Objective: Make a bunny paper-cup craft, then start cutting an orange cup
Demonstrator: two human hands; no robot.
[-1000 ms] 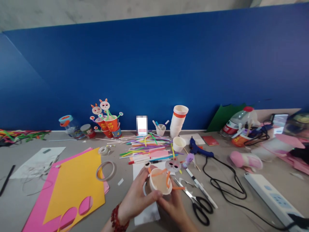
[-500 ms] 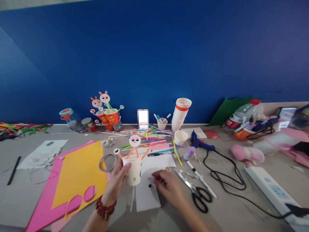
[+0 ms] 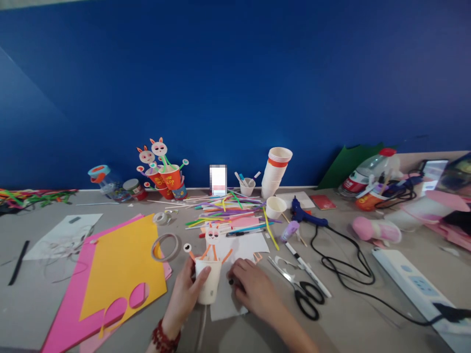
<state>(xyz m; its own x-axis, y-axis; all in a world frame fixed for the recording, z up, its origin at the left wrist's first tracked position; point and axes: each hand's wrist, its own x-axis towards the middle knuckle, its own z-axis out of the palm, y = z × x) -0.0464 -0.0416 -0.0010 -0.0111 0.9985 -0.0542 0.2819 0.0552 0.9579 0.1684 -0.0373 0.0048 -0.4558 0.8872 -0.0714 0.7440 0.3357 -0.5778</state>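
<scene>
A white paper cup (image 3: 208, 282) is gripped by my left hand (image 3: 187, 289), thumb across its front. Out of the cup rise orange stems with a white rabbit face (image 3: 212, 234) on top. One side stem ends in a small white disc with a dark mark (image 3: 187, 247), while the opposite stem (image 3: 227, 255) has a bare tip. My right hand (image 3: 253, 287) is curled low over white paper (image 3: 226, 311), fingers drawn together at a small disc with a black dot (image 3: 231, 281). Most of this disc is hidden; I cannot tell whether it is lifted.
Right of my hand lie black-handled scissors (image 3: 307, 294), a marker (image 3: 308, 269) and a blue glue gun (image 3: 307, 215) with its cord. Yellow sheet (image 3: 121, 260) and tape roll (image 3: 165, 246) are on the left. Behind are pipe cleaners (image 3: 228, 211), stacked cups (image 3: 275, 171) and finished rabbit cups (image 3: 170, 176).
My left hand has brought the cup lower, nearer to me and slightly right. My right hand has closed in over the small disc, its fingers now covering more of it.
</scene>
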